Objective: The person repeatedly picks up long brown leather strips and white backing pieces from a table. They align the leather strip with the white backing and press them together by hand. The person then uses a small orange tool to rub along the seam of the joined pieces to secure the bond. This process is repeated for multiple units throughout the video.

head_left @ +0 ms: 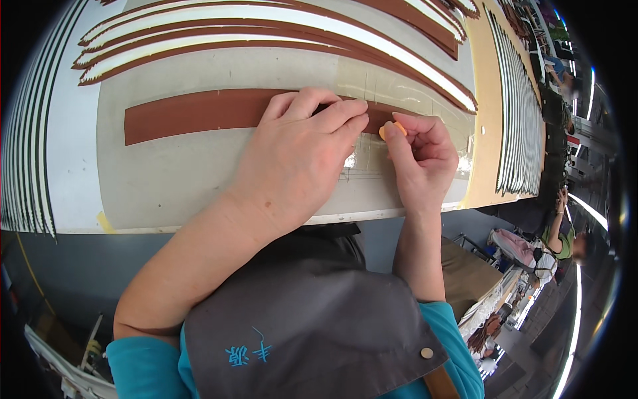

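A long reddish-brown strip [193,114] lies crosswise on a grey-beige work mat [166,189]. My left hand [292,149] rests on the strip's middle with the fingers extended, pressing it down and hiding part of its lower edge. At the strip's right part, my right hand [425,149] pinches a small orange piece [385,132] between thumb and forefinger. That piece sits at the strip's lower edge; whether it touches the strip I cannot tell. Its exact kind is not clear, since the fingers cover most of it.
Several brown-edged pale strips [219,30] lie curved along the far side. Rows of thin dark-and-white strips line the left [33,126] and the right [518,113]. The table's front edge [319,219] runs close to my apron [292,319]. Other people are in the background at right.
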`<action>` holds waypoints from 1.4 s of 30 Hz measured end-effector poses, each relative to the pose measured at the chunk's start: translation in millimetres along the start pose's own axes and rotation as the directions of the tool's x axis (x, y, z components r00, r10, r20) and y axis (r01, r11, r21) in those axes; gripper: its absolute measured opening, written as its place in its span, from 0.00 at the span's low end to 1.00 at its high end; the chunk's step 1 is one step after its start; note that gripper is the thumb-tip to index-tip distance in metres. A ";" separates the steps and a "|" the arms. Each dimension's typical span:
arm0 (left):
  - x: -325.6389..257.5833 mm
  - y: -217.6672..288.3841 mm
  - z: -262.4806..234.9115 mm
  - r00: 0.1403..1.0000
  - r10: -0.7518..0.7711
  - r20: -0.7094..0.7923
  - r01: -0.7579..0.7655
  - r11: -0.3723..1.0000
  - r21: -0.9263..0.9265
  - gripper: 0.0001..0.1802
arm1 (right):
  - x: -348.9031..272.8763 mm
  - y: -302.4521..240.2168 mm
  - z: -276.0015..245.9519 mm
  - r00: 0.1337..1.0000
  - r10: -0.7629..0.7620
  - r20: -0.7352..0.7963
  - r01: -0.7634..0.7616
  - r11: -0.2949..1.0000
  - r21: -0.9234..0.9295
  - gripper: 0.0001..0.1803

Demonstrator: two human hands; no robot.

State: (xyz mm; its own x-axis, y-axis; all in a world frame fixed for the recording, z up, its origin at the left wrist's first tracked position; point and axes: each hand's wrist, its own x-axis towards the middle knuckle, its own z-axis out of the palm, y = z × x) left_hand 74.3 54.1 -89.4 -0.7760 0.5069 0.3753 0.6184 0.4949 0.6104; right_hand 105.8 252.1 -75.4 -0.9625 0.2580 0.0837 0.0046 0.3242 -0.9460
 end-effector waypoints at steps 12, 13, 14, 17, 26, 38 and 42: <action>0.4 1.6 -2.6 1.000 -0.008 0.022 0.008 1.000 -0.002 0.22 | -1.2 5.8 5.6 0.999 -0.039 -0.025 0.035 0.990 -0.138 0.05; 0.5 1.8 -2.7 1.000 -0.009 0.023 0.009 1.000 -0.002 0.22 | -1.3 5.4 5.8 0.999 -0.046 -0.025 0.041 0.987 -0.158 0.05; 0.4 1.9 -2.7 1.000 -0.009 0.022 0.009 1.000 -0.004 0.22 | -1.5 5.2 6.0 0.998 -0.053 -0.025 0.047 0.983 -0.178 0.05; 0.3 2.1 -2.6 1.000 -0.008 0.020 0.009 1.000 -0.005 0.22 | -2.4 4.9 6.2 0.998 -0.065 -0.022 0.060 0.979 -0.197 0.05; -0.1 0.2 -0.2 1.000 -0.003 0.021 0.003 1.000 0.010 0.21 | -1.2 -0.9 -4.1 0.999 0.006 -0.041 -0.004 0.999 0.046 0.06; 1.2 4.7 0.2 0.999 0.030 0.041 -0.032 0.998 0.052 0.21 | 37.6 101.5 -223.6 0.888 -0.062 -0.456 -0.173 0.873 -0.455 0.14; -0.3 7.5 -2.0 0.998 0.026 0.057 -0.034 0.989 0.146 0.19 | 31.0 68.7 -196.4 0.893 -0.133 -0.429 -0.104 0.867 -0.487 0.14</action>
State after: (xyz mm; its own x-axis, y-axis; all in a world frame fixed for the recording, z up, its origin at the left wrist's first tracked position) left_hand 78.9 56.3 -83.5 -0.7511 0.5593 0.3508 0.6563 0.5750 0.4886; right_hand 129.5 461.1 -76.3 -0.7442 0.5776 0.3354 0.2365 0.6975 -0.6764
